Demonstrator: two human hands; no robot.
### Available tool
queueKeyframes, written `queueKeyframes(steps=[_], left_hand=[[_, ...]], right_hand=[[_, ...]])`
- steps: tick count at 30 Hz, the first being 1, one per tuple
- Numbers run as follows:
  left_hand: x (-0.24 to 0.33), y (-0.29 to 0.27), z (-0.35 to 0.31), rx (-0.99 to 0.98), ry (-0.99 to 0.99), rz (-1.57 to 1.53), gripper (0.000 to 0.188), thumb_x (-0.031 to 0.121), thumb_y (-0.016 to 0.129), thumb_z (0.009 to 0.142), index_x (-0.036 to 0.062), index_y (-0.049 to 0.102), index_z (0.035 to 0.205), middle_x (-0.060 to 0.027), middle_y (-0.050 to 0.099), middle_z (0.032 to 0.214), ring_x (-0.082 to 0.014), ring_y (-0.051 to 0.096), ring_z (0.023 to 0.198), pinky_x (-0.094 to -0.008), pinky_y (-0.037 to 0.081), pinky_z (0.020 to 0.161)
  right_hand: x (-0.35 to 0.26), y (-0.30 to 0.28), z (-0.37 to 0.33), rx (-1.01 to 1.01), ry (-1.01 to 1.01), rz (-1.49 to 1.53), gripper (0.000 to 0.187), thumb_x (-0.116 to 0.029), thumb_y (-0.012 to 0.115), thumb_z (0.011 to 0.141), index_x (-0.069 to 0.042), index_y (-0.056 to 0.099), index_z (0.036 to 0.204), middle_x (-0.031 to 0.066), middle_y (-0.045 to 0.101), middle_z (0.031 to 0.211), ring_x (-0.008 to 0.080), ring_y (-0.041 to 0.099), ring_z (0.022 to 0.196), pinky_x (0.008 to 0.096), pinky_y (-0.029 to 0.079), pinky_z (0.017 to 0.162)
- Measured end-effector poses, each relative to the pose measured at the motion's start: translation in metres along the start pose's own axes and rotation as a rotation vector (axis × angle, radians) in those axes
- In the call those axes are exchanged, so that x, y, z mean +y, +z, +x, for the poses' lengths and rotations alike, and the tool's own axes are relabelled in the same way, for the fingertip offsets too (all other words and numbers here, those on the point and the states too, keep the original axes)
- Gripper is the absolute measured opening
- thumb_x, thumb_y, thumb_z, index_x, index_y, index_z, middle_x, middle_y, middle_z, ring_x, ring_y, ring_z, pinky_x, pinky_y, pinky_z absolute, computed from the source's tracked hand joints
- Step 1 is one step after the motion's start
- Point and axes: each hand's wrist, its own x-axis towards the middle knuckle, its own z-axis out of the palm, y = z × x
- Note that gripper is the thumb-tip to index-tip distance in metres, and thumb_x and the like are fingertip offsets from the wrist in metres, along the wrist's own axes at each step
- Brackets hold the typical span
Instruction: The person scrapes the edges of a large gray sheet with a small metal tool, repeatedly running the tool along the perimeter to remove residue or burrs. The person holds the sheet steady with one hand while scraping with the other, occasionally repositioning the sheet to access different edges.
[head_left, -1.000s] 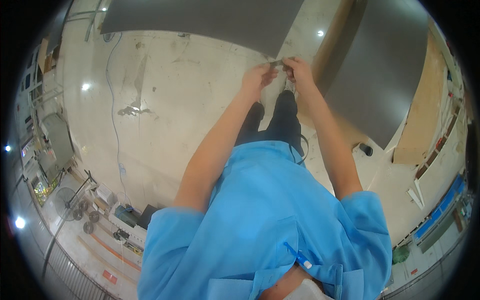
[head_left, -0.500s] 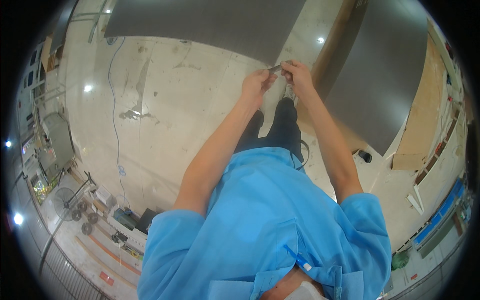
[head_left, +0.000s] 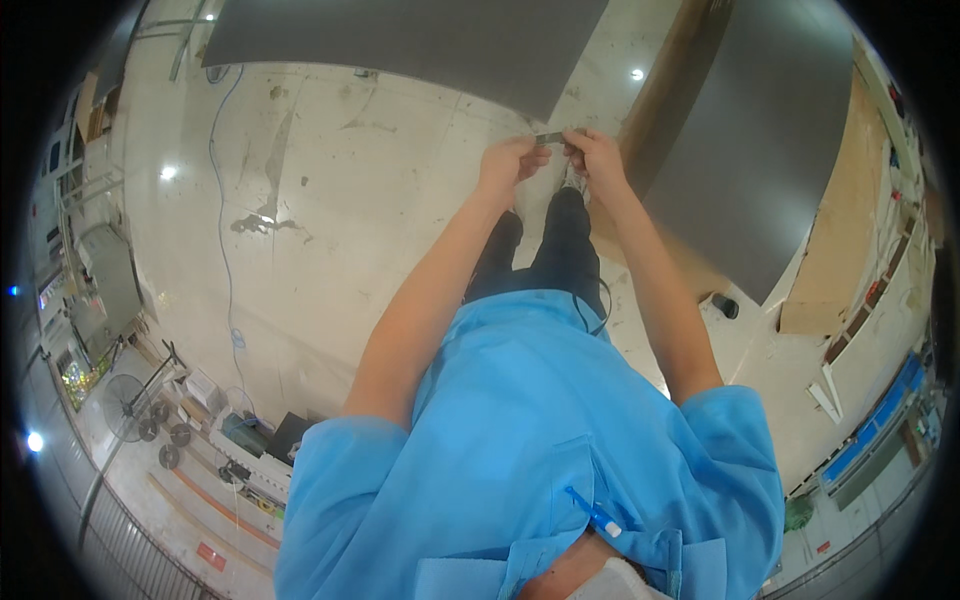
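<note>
Between my two hands is a short, flat, dark grey strip [head_left: 549,139], lying nearly level; its exact kind is too small to make out. My left hand [head_left: 508,165] pinches its left end, thumb and fingers closed. At the other end, my right hand [head_left: 597,158] grips it with thumb and fingertips, partly covering it. Both arms reach forward over my legs. Just beyond my hands is the lower corner of a large dark grey sheet [head_left: 420,50].
A second dark sheet [head_left: 760,150] lies at the right beside brown board [head_left: 835,265]. A small black object [head_left: 724,306] rests on the floor near it. Along the left runs a blue cable [head_left: 222,190]. A standing fan [head_left: 125,402] is at the lower left.
The strip has turned from sloping up toward the right to nearly level. My right hand has come down slightly, and both hands still hold the strip.
</note>
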Motion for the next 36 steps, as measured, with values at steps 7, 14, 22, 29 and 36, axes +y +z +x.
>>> queueKeyframes(steps=[7, 14, 22, 29, 36], left_hand=[[0.019, -0.002, 0.01, 0.0, 0.036, 0.056, 0.024, 0.02, 0.061, 0.109, 0.0005, 0.071, 0.12, -0.0091, 0.08, 0.106, -0.0143, 0.073, 0.093, -0.0302, 0.053, 0.084], [0.018, -0.002, 0.01, -0.01, 0.027, 0.013, 0.023, 0.017, 0.061, 0.109, -0.0001, 0.07, 0.121, -0.0089, 0.08, 0.106, -0.0131, 0.073, 0.093, -0.0297, 0.054, 0.082], [0.051, 0.014, -0.028, -0.14, 0.197, -0.162, 0.027, 0.021, 0.066, 0.11, 0.0015, 0.069, 0.128, -0.0129, 0.079, 0.116, -0.0159, 0.073, 0.098, -0.0306, 0.054, 0.092], [0.107, 0.011, -0.023, -0.162, 0.872, 0.472, 0.033, 0.023, 0.074, 0.103, 0.0079, 0.072, 0.133, -0.0093, 0.078, 0.123, -0.0234, 0.074, 0.109, -0.0397, 0.054, 0.101], [0.092, 0.011, 0.009, -0.255, 1.485, 1.746, 0.014, 0.017, 0.078, 0.082, 0.0137, 0.08, 0.095, -0.0007, 0.071, 0.124, -0.0226, 0.061, 0.13, -0.0389, 0.048, 0.108]], right_hand=[[0.011, 0.007, 0.015, -0.035, -0.09, 0.106, 0.017, -0.015, 0.073, 0.101, -0.002, 0.069, 0.093, 0.0055, 0.067, 0.077, 0.0078, 0.05, 0.056, 0.0265, 0.031, 0.048], [0.015, 0.008, 0.015, 0.012, -0.103, 0.135, 0.016, -0.016, 0.074, 0.101, 0.0, 0.071, 0.098, 0.0051, 0.067, 0.08, 0.0071, 0.05, 0.058, 0.0253, 0.031, 0.049], [-0.027, 0.027, -0.025, -0.02, -0.278, 0.177, 0.014, -0.016, 0.076, 0.102, -0.003, 0.073, 0.098, 0.0035, 0.068, 0.08, 0.0065, 0.051, 0.062, 0.0238, 0.035, 0.054], [-0.137, 0.036, -0.056, 0.036, -0.7, 0.175, 0.014, -0.014, 0.076, 0.102, -0.001, 0.073, 0.105, 0.0051, 0.07, 0.084, 0.0072, 0.052, 0.062, 0.0251, 0.037, 0.055], [-0.054, 0.007, -0.075, 0.38, -0.46, 0.141, 0.023, -0.019, 0.074, 0.105, -0.001, 0.073, 0.12, 0.0039, 0.069, 0.085, 0.0082, 0.057, 0.064, 0.0244, 0.04, 0.053]])
